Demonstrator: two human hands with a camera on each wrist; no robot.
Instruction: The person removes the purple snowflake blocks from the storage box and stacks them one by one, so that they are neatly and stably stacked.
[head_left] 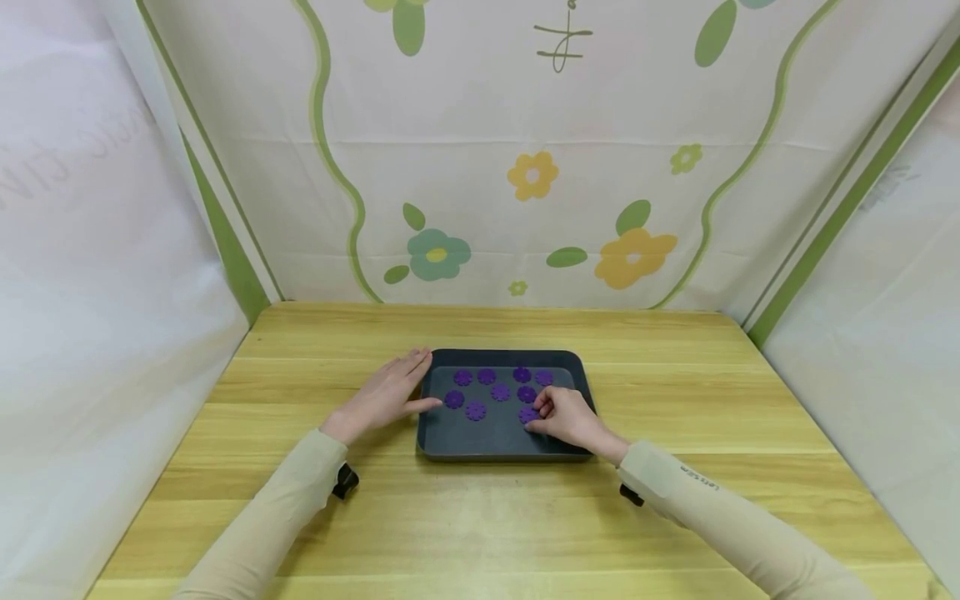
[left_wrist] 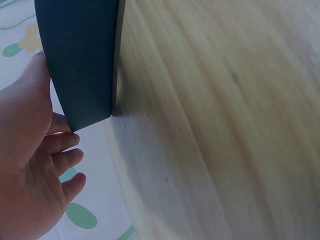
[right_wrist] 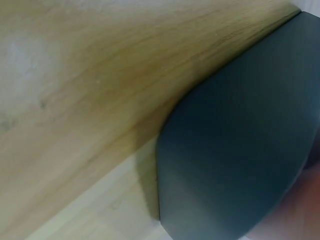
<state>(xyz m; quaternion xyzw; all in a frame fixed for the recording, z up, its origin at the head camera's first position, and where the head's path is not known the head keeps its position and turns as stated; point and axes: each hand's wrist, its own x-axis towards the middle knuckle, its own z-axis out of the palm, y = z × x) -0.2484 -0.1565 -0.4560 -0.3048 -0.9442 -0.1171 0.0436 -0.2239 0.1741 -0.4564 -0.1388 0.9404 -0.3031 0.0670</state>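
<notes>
A dark grey rectangular tray [head_left: 480, 442] lies on the wooden table, with several purple snowflake discs [head_left: 476, 411] spread flat across its floor. My left hand [head_left: 382, 396] rests at the tray's left side, its fingers near the far corner and its thumb over the rim. The left wrist view shows that hand [left_wrist: 30, 160] beside the tray's outer wall [left_wrist: 82, 60]. Over the tray's right half, my right hand [head_left: 567, 417] pinches a purple snowflake disc [head_left: 527, 414] between thumb and fingers. In the right wrist view the tray wall [right_wrist: 235, 135] hides most of that hand.
The wooden table [head_left: 480, 525] extends around the tray on all sides. White fabric with printed flowers [head_left: 480, 192] stands behind it, with fabric walls at left and right. Dark wrist devices [head_left: 345, 482] sit beneath both sleeves.
</notes>
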